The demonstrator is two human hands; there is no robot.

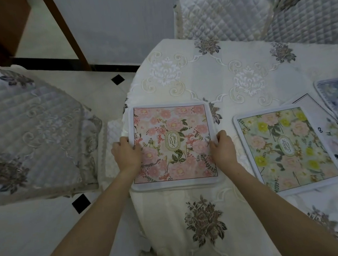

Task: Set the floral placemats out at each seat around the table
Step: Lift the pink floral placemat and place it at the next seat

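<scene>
Both bare forearms reach forward over the worktop, draped in a cream embroidered cloth. Between the hands lies a pink floral placemat with a white border, flat, nearly square, its oval label reading "GARDEN" upright to the wearer. Left hand and right hand each pinch a side edge. Right of the right hand lies a yellow-green floral placemat, turned sideways, overlapping two more beyond.
</scene>
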